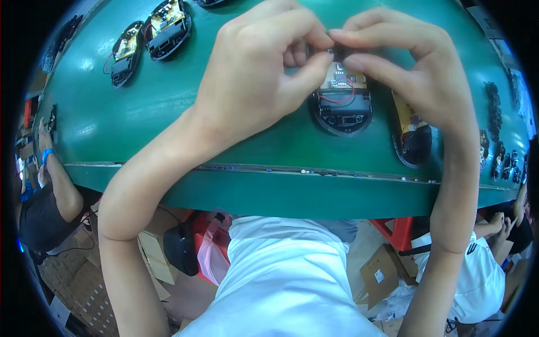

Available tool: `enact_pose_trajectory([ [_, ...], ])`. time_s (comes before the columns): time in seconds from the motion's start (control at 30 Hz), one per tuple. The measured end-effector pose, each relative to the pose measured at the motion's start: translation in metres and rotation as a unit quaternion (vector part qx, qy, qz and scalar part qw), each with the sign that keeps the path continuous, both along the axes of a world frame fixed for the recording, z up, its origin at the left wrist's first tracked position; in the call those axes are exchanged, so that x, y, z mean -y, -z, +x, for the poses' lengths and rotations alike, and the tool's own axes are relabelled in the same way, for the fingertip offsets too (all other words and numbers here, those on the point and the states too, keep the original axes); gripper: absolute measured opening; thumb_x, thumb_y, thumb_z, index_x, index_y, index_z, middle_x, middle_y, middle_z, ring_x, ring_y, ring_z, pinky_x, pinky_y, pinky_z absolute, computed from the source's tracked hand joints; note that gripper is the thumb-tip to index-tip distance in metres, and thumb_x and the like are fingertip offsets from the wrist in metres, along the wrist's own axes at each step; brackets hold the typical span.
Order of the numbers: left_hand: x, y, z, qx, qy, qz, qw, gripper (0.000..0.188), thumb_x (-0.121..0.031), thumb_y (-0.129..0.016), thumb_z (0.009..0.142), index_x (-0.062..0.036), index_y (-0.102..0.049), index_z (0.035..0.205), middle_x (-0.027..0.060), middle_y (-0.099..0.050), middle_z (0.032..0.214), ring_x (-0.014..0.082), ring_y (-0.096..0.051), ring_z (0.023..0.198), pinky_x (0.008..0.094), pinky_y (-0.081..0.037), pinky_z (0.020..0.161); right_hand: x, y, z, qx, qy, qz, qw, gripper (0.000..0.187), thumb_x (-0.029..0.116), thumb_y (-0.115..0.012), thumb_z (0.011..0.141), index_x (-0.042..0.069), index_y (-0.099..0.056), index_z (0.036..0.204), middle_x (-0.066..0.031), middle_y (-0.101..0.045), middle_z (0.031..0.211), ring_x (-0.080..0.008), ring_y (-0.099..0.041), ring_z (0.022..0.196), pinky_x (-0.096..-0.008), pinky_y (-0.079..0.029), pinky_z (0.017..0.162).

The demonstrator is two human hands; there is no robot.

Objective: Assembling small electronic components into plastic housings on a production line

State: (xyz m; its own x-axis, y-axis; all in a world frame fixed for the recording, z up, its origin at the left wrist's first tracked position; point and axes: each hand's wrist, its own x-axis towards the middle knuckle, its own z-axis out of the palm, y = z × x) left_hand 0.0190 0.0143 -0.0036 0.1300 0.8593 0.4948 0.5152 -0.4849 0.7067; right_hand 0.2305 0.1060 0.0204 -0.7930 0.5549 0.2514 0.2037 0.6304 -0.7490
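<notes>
Both my hands meet over the far end of an open black oval shell (pixel 342 109), which looks like the base of a computer mouse. A pale circuit board (pixel 336 76) and a looped red wire (pixel 337 101) show inside it. My left hand (pixel 258 67) is closed, thumb and index finger bent together at that end. From the other side my right hand (pixel 415 62) pinches at the same spot. A small dark part (pixel 337 51) shows between the fingertips; its kind is too hidden to tell. Another open shell (pixel 412 143) lies under my right wrist.
Two more open shells, one smaller (pixel 126 56) and one larger (pixel 168 33), lie at the far left of the green table (pixel 252 146). Dark cables (pixel 494 112) and several small parts lie at the right. Other people sit at both sides; cardboard boxes (pixel 384 272) stand below.
</notes>
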Motion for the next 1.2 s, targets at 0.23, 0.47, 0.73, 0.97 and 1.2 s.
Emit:
enact_pose_trajectory([
  [0.23, -0.003, 0.001, 0.003, 0.031, 0.006, -0.013, 0.999, 0.014, 0.003, -0.080, 0.081, 0.0044, -0.071, 0.092, 0.0101, -0.068, 0.094, 0.0116, -0.062, 0.069, 0.0241, -0.051, 0.061, 0.013, -0.033, -0.006, 0.046, 0.026, -0.004, 0.999, 0.023, 0.004, -0.082, 0.080, -0.001, -0.078, 0.102, -0.0133, -0.076, 0.095, -0.0185, -0.072, 0.083, -0.0292, -0.055, 0.077],
  [0.47, 0.000, -0.004, 0.005, 0.000, 0.004, -0.058, 0.998, 0.016, 0.004, -0.076, 0.079, 0.0053, -0.067, 0.092, 0.0117, -0.064, 0.093, 0.0164, -0.062, 0.071, 0.0272, -0.051, 0.063, 0.016, -0.029, -0.009, 0.068, 0.096, -0.038, 0.992, 0.018, 0.003, -0.081, 0.078, -0.001, -0.076, 0.094, -0.0112, -0.076, 0.093, -0.0181, -0.070, 0.081, -0.0298, -0.054, 0.075],
  [0.73, 0.001, -0.002, 0.005, -0.034, 0.000, -0.024, 0.999, 0.013, 0.004, -0.076, 0.085, 0.0041, -0.072, 0.098, 0.0080, -0.070, 0.106, 0.0067, -0.060, 0.077, 0.0214, -0.051, 0.068, 0.011, -0.016, 0.000, 0.041, 0.052, 0.016, 0.998, 0.020, 0.002, -0.083, 0.077, -0.006, -0.074, 0.093, -0.0103, -0.076, 0.095, -0.0176, -0.072, 0.089, -0.0291, -0.055, 0.079],
  [0.97, -0.002, -0.003, 0.008, 0.011, 0.020, -0.094, 0.995, 0.014, 0.005, -0.074, 0.087, 0.0051, -0.070, 0.101, 0.0049, -0.066, 0.109, 0.0037, -0.056, 0.078, 0.0201, -0.047, 0.069, 0.002, -0.019, 0.004, 0.009, 0.001, 0.076, 0.997, 0.015, 0.001, -0.081, 0.075, -0.002, -0.076, 0.088, -0.0146, -0.075, 0.089, -0.0233, -0.072, 0.080, -0.0312, -0.055, 0.071],
  [1.2, -0.001, -0.005, 0.007, 0.001, 0.040, -0.115, 0.993, 0.013, 0.006, -0.072, 0.091, 0.0068, -0.069, 0.104, 0.0099, -0.066, 0.120, 0.0069, -0.059, 0.089, 0.0217, -0.049, 0.078, 0.004, -0.029, 0.013, -0.002, 0.022, 0.056, 0.998, 0.016, 0.002, -0.079, 0.072, 0.000, -0.077, 0.087, -0.0172, -0.073, 0.084, -0.0343, -0.069, 0.074, -0.0363, -0.054, 0.066],
])
